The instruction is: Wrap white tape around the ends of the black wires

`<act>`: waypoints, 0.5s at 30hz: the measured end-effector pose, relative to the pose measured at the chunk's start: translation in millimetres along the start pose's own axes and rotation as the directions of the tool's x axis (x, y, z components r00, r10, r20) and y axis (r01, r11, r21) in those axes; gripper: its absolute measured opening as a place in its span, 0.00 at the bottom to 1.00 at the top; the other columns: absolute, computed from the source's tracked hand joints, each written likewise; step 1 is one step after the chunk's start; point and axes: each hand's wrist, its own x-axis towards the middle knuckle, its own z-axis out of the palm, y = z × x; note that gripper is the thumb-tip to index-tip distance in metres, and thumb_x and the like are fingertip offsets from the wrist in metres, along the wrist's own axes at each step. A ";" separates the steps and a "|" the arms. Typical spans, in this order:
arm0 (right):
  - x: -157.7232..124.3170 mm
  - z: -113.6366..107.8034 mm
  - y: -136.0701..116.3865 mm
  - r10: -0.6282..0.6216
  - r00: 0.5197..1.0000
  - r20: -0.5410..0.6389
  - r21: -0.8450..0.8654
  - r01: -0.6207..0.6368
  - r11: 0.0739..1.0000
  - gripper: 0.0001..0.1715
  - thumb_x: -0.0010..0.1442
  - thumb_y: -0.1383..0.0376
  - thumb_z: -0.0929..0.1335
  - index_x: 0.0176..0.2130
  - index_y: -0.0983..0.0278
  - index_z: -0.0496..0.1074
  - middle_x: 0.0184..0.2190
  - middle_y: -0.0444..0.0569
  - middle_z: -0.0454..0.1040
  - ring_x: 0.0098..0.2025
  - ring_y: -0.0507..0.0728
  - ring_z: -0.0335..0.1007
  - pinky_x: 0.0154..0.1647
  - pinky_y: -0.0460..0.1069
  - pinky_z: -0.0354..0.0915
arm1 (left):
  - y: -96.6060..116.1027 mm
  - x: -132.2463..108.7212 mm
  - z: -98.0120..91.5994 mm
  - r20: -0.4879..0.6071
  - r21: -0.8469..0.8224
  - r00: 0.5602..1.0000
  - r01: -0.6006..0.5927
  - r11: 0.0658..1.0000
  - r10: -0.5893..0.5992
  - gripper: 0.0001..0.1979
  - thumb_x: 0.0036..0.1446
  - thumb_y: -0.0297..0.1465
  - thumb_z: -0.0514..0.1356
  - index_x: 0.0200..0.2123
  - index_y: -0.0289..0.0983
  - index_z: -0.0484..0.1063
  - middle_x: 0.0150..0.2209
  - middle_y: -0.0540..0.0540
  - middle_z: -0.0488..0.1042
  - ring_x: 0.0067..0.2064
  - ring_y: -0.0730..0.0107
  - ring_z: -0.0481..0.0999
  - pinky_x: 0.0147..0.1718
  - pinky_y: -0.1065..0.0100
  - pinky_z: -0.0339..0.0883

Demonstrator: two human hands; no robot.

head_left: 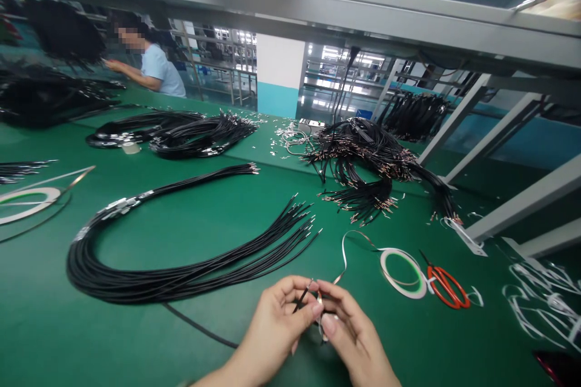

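Observation:
In front of me my left hand point(281, 317) is closed, its thumb and fingers pinching the end of a black cable point(302, 299). The cable's tail point(200, 328) appears to emerge to the left of my wrist. Fingertips almost together with the left, my right hand point(351, 323) pinches a thin strip of copper-coloured tape point(344, 257) at the cable end. White-backed, the strip curls back to a tape roll point(403, 272) lying flat on the right. Fingers partly hide the spot where tape and cable meet. Behind my hands lies a U-shaped bundle of black cables point(181, 278).
Orange-handled scissors point(447, 287) lie beside the roll. A tangled cable heap point(363, 145) and coiled cables point(195, 136) are farther back on the green table point(136, 338). White strips point(540, 302) litter the right. A co-worker point(157, 66) sits beyond; a grey beam point(408, 18) crosses overhead.

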 end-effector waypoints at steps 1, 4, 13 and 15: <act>-0.7 -0.1 0.2 -0.011 0.998 -0.067 -0.002 0.011 1.000 0.26 0.61 0.54 0.64 0.54 0.63 0.65 0.53 0.58 0.67 0.52 0.62 0.65 0.52 0.56 0.61 | -0.5 0.1 0.1 -0.015 0.013 1.000 0.009 1.000 -0.009 0.20 0.50 0.38 0.65 0.42 0.32 0.67 0.32 0.47 0.69 0.19 0.85 0.60 0.12 0.81 0.50; -3.0 -1.4 0.7 -0.151 0.946 -0.287 -0.045 0.145 0.988 0.26 0.63 0.54 0.62 0.57 0.60 0.61 0.59 0.53 0.61 0.59 0.61 0.57 0.60 0.56 0.52 | -2.8 -0.1 0.4 -0.042 0.034 0.999 0.017 0.999 -0.015 0.21 0.49 0.38 0.65 0.42 0.32 0.66 0.31 0.48 0.68 0.21 0.83 0.62 0.12 0.81 0.50; -0.4 15.1 10.9 -0.065 0.980 -0.190 0.100 0.085 0.991 0.31 0.61 0.54 0.64 0.60 0.59 0.56 0.59 0.56 0.62 0.59 0.59 0.60 0.56 0.53 0.61 | -4.4 -1.6 2.4 -0.022 -0.009 1.000 0.001 1.000 -0.001 0.20 0.50 0.36 0.65 0.44 0.32 0.68 0.32 0.46 0.70 0.19 0.86 0.61 0.14 0.80 0.51; 0.1 16.2 16.4 -0.033 0.983 -0.180 0.120 0.055 0.991 0.34 0.58 0.54 0.67 0.60 0.61 0.57 0.57 0.58 0.64 0.58 0.61 0.61 0.54 0.53 0.63 | -4.8 -0.4 2.6 -0.041 0.001 0.999 0.025 1.000 -0.025 0.21 0.48 0.38 0.66 0.42 0.31 0.69 0.31 0.46 0.71 0.17 0.85 0.60 0.11 0.79 0.50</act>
